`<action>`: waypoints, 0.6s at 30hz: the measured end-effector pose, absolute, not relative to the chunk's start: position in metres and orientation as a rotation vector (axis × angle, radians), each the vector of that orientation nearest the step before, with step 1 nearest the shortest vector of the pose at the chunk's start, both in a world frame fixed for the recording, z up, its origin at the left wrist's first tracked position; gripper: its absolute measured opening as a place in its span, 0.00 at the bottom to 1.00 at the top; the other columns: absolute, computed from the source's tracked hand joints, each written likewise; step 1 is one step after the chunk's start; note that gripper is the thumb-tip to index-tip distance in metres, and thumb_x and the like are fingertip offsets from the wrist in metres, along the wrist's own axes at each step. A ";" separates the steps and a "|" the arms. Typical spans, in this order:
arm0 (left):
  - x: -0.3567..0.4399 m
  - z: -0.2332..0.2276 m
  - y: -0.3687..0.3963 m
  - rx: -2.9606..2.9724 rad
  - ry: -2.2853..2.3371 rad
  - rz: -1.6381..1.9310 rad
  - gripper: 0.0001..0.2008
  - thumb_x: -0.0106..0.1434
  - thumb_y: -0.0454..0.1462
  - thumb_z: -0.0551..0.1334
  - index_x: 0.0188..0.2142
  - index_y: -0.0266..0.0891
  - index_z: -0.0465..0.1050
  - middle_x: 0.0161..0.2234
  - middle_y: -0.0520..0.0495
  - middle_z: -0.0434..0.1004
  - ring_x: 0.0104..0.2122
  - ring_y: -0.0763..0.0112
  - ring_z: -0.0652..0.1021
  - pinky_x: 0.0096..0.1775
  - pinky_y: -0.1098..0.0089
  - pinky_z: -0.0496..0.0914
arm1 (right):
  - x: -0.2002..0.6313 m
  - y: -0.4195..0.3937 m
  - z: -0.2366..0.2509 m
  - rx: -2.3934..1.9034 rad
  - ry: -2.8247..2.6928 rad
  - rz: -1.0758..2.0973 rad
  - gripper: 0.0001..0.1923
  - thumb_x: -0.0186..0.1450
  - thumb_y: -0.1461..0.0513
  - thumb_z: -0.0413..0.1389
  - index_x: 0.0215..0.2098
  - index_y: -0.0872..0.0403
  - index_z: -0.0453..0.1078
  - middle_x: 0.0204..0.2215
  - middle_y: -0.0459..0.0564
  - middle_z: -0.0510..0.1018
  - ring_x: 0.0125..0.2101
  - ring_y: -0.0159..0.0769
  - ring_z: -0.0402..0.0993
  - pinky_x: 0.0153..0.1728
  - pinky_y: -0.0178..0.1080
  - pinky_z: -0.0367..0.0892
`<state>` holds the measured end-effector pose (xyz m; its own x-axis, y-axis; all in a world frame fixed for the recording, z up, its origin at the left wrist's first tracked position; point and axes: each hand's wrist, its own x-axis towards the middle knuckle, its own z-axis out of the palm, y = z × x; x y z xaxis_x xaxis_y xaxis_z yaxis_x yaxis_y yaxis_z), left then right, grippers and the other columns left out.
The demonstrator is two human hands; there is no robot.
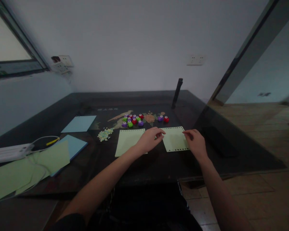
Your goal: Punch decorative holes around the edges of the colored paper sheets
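Observation:
A pale green loose-leaf sheet (pixel 175 138) lies on the dark table, with punched holes along its far and near edges. My left hand (pixel 150 140) hovers at its left edge, fingers loosely curved and thumb apart from them. At the right edge is my right hand (pixel 196 143), its index finger stretched over the paper and its thumb below. Whether the fingertips press on the sheet is unclear. Another pale green sheet (pixel 128 140) lies to the left, partly covered by my left hand and forearm. Beyond it sit several small red, purple and green eye-marked beads (pixel 134 121).
Purple (pixel 160 118) and red (pixel 166 119) beads sit apart at the right. Small pale paper bits (pixel 105 134) are heaped left. Blue sheets (pixel 79 123), green paper (pixel 26 171) and a white power strip (pixel 8 154) lie farther left. A black upright stick (pixel 177 93) stands behind.

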<state>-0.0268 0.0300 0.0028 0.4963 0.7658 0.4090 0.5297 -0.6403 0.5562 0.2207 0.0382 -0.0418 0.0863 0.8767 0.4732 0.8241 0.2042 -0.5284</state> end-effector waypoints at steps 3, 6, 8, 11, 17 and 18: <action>-0.065 0.014 0.035 2.410 1.156 0.933 0.09 0.62 0.34 0.56 0.39 0.39 0.72 0.35 0.48 0.75 0.34 0.71 0.74 0.38 0.68 0.69 | 0.201 0.037 -0.023 -1.464 -1.764 0.123 0.10 0.59 0.64 0.50 0.34 0.54 0.73 0.31 0.50 0.73 0.29 0.35 0.68 0.33 0.39 0.63; -0.109 0.011 0.043 2.306 1.388 1.018 0.08 0.61 0.34 0.56 0.37 0.39 0.73 0.35 0.47 0.77 0.34 0.69 0.75 0.38 0.67 0.70 | 0.175 0.037 -0.002 -1.326 -1.813 0.161 0.09 0.60 0.64 0.50 0.33 0.54 0.73 0.30 0.50 0.74 0.30 0.36 0.69 0.33 0.38 0.63; -0.135 0.003 0.047 2.220 1.505 1.068 0.08 0.60 0.35 0.57 0.36 0.39 0.74 0.36 0.46 0.78 0.34 0.68 0.76 0.37 0.66 0.71 | 0.156 0.039 0.013 -1.243 -1.851 0.168 0.09 0.60 0.65 0.51 0.33 0.54 0.73 0.30 0.49 0.75 0.30 0.36 0.70 0.33 0.38 0.64; -0.164 -0.014 0.051 2.146 1.609 1.142 0.09 0.60 0.36 0.56 0.36 0.39 0.75 0.37 0.46 0.78 0.36 0.67 0.77 0.38 0.66 0.72 | 0.124 0.046 0.030 -1.158 -1.937 0.168 0.09 0.61 0.65 0.50 0.34 0.53 0.72 0.32 0.50 0.76 0.33 0.37 0.71 0.35 0.38 0.64; -0.186 -0.036 0.054 2.250 1.732 1.030 0.10 0.59 0.35 0.56 0.36 0.39 0.75 0.36 0.45 0.78 0.36 0.65 0.76 0.40 0.66 0.70 | 0.064 0.073 0.019 -1.213 -2.218 0.215 0.10 0.61 0.67 0.50 0.37 0.53 0.73 0.36 0.50 0.77 0.37 0.37 0.71 0.38 0.38 0.63; -0.187 -0.037 0.054 2.259 1.730 1.022 0.10 0.59 0.35 0.55 0.36 0.39 0.75 0.36 0.45 0.78 0.37 0.65 0.76 0.40 0.67 0.70 | 0.058 0.077 0.010 -1.260 -2.238 0.224 0.11 0.62 0.67 0.50 0.37 0.52 0.73 0.37 0.50 0.77 0.38 0.38 0.71 0.38 0.38 0.63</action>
<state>-0.1874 0.0544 -0.0366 0.1195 0.8921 0.4357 0.8121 -0.3403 0.4740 0.0579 0.0768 0.0104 -0.4043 0.8293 0.3858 0.7365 0.5452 -0.4003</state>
